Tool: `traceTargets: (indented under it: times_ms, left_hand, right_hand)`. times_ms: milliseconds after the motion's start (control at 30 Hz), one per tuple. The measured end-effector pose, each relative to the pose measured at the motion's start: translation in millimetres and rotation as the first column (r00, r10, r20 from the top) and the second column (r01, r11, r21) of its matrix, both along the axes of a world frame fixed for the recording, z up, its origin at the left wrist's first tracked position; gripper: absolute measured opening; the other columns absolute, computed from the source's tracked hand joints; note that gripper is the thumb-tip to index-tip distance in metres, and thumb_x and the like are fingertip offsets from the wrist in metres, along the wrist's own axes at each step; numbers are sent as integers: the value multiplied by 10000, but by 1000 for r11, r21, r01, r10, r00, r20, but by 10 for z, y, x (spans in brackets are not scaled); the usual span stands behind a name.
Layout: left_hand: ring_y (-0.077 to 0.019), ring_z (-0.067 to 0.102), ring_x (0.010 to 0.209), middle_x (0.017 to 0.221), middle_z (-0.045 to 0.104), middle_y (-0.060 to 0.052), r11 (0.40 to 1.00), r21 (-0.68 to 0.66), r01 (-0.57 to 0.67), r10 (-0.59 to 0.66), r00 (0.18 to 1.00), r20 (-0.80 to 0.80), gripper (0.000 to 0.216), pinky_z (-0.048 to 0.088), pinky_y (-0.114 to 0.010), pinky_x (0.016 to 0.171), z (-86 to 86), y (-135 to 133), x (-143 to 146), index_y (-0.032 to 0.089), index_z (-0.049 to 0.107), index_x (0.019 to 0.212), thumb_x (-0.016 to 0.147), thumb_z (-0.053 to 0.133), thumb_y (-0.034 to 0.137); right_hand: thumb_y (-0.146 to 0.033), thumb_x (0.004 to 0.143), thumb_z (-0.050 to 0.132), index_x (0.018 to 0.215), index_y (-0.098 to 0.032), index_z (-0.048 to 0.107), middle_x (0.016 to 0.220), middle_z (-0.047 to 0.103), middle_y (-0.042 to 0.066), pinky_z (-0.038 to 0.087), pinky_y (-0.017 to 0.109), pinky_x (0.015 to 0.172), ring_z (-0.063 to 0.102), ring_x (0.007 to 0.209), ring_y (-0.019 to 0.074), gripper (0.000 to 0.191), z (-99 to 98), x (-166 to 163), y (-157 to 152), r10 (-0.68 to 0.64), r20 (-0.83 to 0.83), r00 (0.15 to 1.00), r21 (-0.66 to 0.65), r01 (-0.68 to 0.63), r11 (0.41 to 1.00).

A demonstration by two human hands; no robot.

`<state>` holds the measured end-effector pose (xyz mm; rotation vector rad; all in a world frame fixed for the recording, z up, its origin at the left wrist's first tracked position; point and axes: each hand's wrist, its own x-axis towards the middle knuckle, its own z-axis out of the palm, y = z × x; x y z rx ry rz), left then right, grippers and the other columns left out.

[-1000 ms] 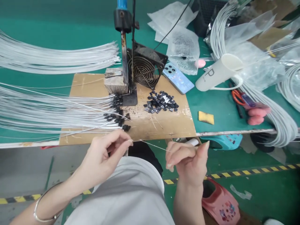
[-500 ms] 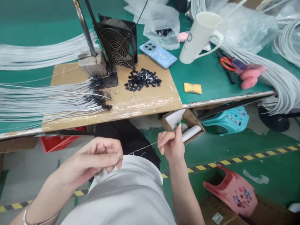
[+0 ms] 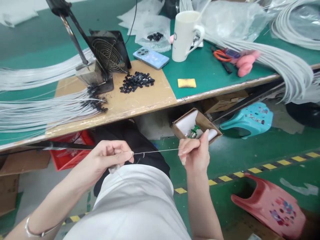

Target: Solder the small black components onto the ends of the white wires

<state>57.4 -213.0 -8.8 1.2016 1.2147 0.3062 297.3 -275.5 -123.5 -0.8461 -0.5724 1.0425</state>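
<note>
A thin pale thread (image 3: 160, 151) runs nearly level and straight between my two hands, above the lap. A short tail sticks out of it close to the left fingers. My left hand (image 3: 110, 155) is closed, pinching one end between thumb and forefinger. Something greyish and crumpled shows beneath its palm, too hidden to name. With fingers curled, my right hand (image 3: 196, 151) grips the other end, in front of an open cardboard box (image 3: 181, 128) that holds green-and-silver parts (image 3: 193, 131) and white rolled material.
On the bench lie black connector pieces (image 3: 137, 81), bundled white cables (image 3: 50, 113), a phone (image 3: 151, 58), a yellow sponge (image 3: 186, 83) and orange-handled pliers (image 3: 222, 56). A mug (image 3: 183, 36) and a soldering iron (image 3: 73, 40) by a fan (image 3: 110, 51) stand behind. Stools (image 3: 272, 203) are at right.
My view has shifted, so the bench things appear further left. Both hands have moved slightly right in view, and the thread, slanted before, is now nearly level. Both grips stay closed.
</note>
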Motion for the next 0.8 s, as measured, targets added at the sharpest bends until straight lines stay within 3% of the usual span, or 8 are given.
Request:
traceTargets:
  times_ms: [267, 467, 533, 600, 633, 700, 800]
  left_hand:
    - [-95, 401, 525, 589, 623, -16, 997, 42, 57, -60, 997, 56, 302, 221, -241, 496, -38, -25, -6, 190, 786, 674, 820, 834, 450]
    - [-73, 341, 493, 543, 493, 45, 982, 92, 166, -165, 986, -23, 349, 217, -200, 446, -41, -5, -92, 186, 782, 744, 898, 811, 499]
    - [-67, 330, 492, 544, 487, 50, 979, 96, 179, -178, 984, -23, 361, 209, -191, 443, -55, 6, -100, 182, 779, 761, 910, 801, 510]
    - [-61, 320, 489, 536, 475, 58, 976, 66, 208, -209, 978, 10, 371, 200, -182, 443, -91, 20, -99, 182, 779, 779, 940, 776, 516]
    - [-59, 322, 487, 538, 477, 60, 973, 41, 229, -230, 973, 30, 370, 200, -178, 443, -113, 28, -97, 183, 781, 792, 953, 765, 516]
    - [-54, 322, 487, 552, 487, 62, 964, -18, 267, -265, 962, 74, 369, 202, -170, 441, -158, 48, -88, 184, 785, 810, 966, 757, 517]
    - [-49, 311, 491, 562, 476, 69, 956, -77, 284, -273, 954, 127, 381, 199, -163, 438, -199, 85, -74, 183, 783, 811, 958, 765, 533]
  right_hand:
    - [-609, 1106, 517, 513, -263, 789, 379, 577, 17, 376, 267, 365, 441, 302, 91, 739, -30, 17, 8, 0, -31, 1000, 57, 2, 998]
    - [-595, 1126, 482, 563, -247, 793, 385, 556, 5, 306, 225, 315, 489, 323, 93, 732, -47, 135, -68, 10, -50, 999, 100, -5, 995]
    - [-663, 1084, 530, 828, -285, 877, 422, 587, -33, 308, 204, 307, 453, 310, 88, 574, -36, 119, -97, 84, -21, 996, 159, -80, 984]
    - [-663, 977, 724, 1162, -323, 858, 520, 683, -54, 378, 195, 330, 482, 329, 91, 410, -24, 34, -101, 221, 54, 974, 205, -228, 952]
    - [-582, 897, 859, 1210, -302, 846, 580, 733, -39, 442, 203, 365, 543, 369, 103, 419, -20, -29, -89, 285, 95, 954, 202, -299, 933]
    - [-444, 767, 999, 1056, -225, 888, 650, 784, 13, 551, 227, 454, 663, 474, 138, 379, -12, -162, -46, 370, 156, 916, 194, -396, 898]
    - [-448, 847, 936, 994, -197, 893, 687, 791, 34, 583, 229, 487, 698, 523, 146, 293, 6, -284, 21, 397, 170, 902, 195, -426, 884]
